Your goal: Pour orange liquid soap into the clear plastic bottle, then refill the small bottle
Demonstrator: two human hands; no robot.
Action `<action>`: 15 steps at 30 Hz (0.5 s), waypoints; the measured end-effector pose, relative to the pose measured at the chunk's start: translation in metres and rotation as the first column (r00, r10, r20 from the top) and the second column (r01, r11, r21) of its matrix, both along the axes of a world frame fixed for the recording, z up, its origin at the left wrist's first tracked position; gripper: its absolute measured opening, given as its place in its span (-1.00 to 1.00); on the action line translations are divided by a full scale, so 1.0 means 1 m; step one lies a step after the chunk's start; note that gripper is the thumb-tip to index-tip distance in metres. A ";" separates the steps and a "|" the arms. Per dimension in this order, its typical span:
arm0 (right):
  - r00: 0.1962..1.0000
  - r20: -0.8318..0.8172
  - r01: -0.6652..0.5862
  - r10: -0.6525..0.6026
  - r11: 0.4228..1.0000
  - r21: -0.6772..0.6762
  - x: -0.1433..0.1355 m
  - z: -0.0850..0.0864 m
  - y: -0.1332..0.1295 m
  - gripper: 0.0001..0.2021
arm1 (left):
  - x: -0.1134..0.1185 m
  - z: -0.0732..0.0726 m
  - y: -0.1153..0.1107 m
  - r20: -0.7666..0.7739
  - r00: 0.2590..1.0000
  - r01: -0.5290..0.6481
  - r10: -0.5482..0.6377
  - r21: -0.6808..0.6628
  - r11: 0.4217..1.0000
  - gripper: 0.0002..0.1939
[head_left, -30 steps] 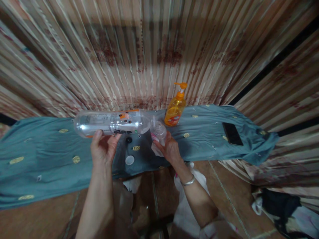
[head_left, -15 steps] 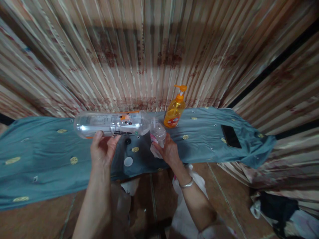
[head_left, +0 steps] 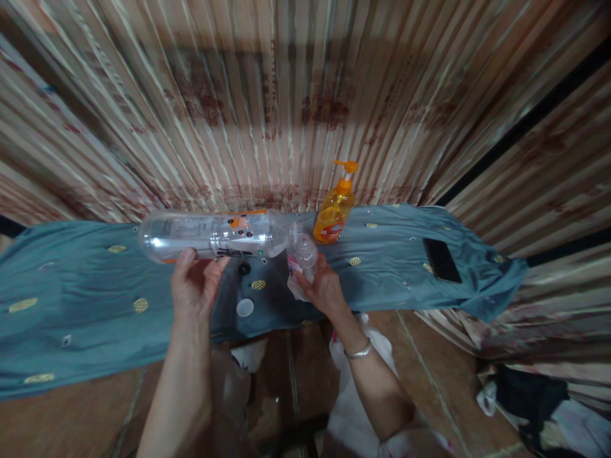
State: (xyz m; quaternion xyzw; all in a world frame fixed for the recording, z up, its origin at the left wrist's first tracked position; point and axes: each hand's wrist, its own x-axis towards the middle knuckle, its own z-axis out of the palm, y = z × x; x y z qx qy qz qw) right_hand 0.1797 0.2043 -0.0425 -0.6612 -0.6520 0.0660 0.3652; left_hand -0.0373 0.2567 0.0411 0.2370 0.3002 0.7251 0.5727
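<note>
My left hand point(head_left: 198, 280) is closed round the underside of a large clear bottle point(head_left: 205, 236), which lies level in the air with its neck toward the right. A smaller clear bottle point(head_left: 302, 253) with a pink label is in my right hand point(head_left: 322, 283), its top at the large bottle's mouth. Whether the two mouths touch, I cannot tell. Below them on the cloth lie a white cap point(head_left: 245, 308) and a small black cap point(head_left: 244, 269). An orange pump bottle point(head_left: 334, 213) stands just behind the small bottle.
A teal patterned cloth point(head_left: 95, 286) covers the narrow table. On its right part lies a black phone point(head_left: 442, 260). Striped curtains point(head_left: 286, 95) hang behind. Dark and pale fabric point(head_left: 532, 394) lies on the floor at the lower right.
Hardly anything differs. The large bottle and my left hand have shifted very slightly to the left, and both hands keep their hold.
</note>
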 end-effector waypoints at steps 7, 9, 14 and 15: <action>0.998 -0.033 -0.054 0.054 0.999 -0.003 0.006 0.003 0.000 -0.45 | -0.001 -0.001 0.000 -0.022 1.000 -0.002 0.003 0.012 1.000 -0.67; 0.997 -0.034 -0.065 0.065 0.998 -0.001 0.006 0.002 0.000 -0.45 | 0.000 -0.001 0.000 -0.022 1.000 -0.001 0.002 0.020 1.000 -0.66; 0.998 -0.027 -0.055 0.054 0.999 -0.002 0.007 0.001 0.001 -0.44 | -0.001 -0.002 0.000 -0.032 0.999 0.009 -0.008 0.041 0.999 -0.68; 0.998 -0.025 -0.053 0.053 0.999 -0.002 0.007 0.001 0.001 -0.44 | -0.001 -0.003 0.001 -0.033 0.999 0.014 -0.013 0.042 0.999 -0.68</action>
